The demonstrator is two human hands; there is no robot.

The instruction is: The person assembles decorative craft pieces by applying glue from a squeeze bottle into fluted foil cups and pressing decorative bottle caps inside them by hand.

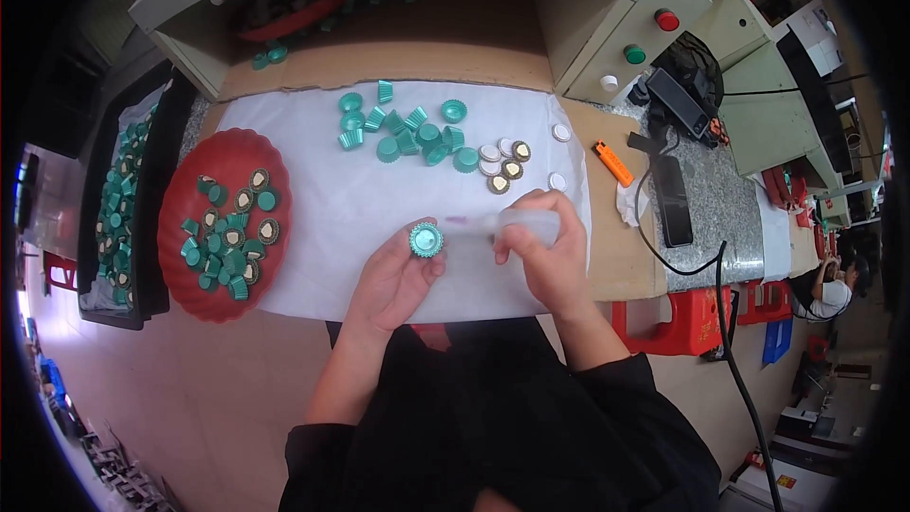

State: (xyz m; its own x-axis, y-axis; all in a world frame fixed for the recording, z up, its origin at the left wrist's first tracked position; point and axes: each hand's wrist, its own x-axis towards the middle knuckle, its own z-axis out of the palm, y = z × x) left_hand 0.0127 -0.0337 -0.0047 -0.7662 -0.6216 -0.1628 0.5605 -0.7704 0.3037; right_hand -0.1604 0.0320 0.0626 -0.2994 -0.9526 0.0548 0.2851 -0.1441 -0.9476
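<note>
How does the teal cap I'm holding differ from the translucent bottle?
The teal cap is round and ridged; the translucent bottle is long and narrow-tipped. The cap is shiny, the bottle cloudy. The left hand holds the cap, the right hand the bottle. Both are above white paper.

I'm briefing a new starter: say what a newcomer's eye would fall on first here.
Probably the red oval tray at the left, holding green caps. Next, mid-picture, the single green cap in the left hand and the translucent bottle in the right hand, its purplish tip towards the cap.
</note>
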